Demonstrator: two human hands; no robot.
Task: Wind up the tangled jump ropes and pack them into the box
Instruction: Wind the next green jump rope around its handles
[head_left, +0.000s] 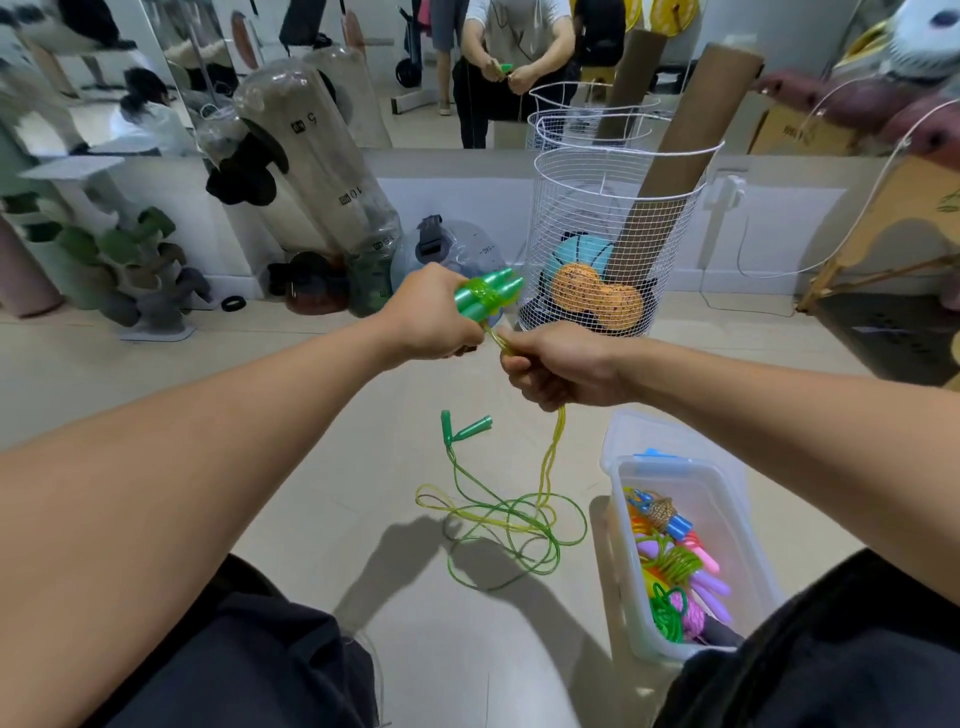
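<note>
Left of the clear box (621, 514) holding wound ropes, the tangled green rope (511, 525) trails on the floor while my left hand (428, 317) clamps its paired handles (485, 296) and my right hand (558, 371) pinches the cord to wind it.

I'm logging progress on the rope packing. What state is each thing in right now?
Left hand: grips the green handles, a few turns of cord round them.
Right hand: grips the yellow-green cord just below the handles.
Second green rope: on the floor, loose, tangled with the held cord.
Clear box: open, on the floor, wound ropes inside.
Wire basket: upright, holds balls and a cardboard tube.
</note>
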